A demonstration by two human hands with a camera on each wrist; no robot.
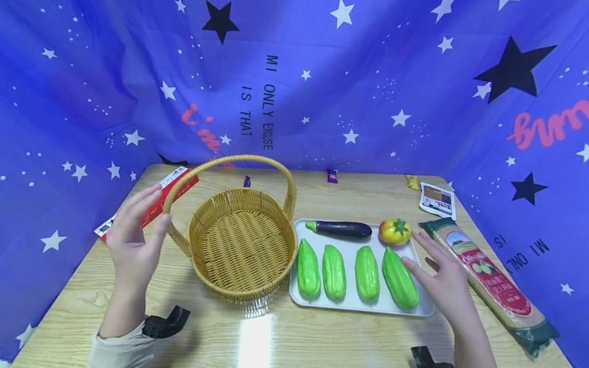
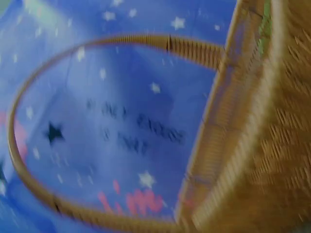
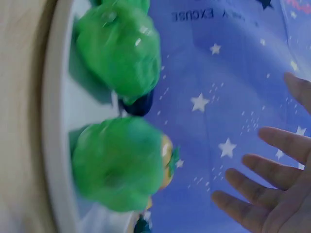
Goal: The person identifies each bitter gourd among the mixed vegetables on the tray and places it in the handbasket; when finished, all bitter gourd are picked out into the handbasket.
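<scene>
A wicker basket point(image 1: 244, 245) with a tall arched handle point(image 2: 114, 41) stands on the table, with nothing inside it. My left hand point(image 1: 133, 240) is raised at the basket's left side, fingers extended, close to the handle; whether it touches cannot be told. Right of the basket, a white tray point(image 1: 352, 307) carries several green ridged gourds point(image 1: 367, 273), a dark eggplant point(image 1: 342, 229) and a yellow-red tomato point(image 1: 394, 232). Above the tray's right end hovers my right hand point(image 1: 444, 281), fingers spread and holding nothing. The right wrist view shows those fingers apart from the nearest gourd point(image 3: 119, 165).
A long pasta packet point(image 1: 488, 276) lies right of the tray, with a white sachet point(image 1: 438, 200) behind it. Along the back are small purple point(image 1: 332, 176) and yellow point(image 1: 412, 182) wrapped pieces. A red box point(image 1: 154, 209) lies behind my left hand.
</scene>
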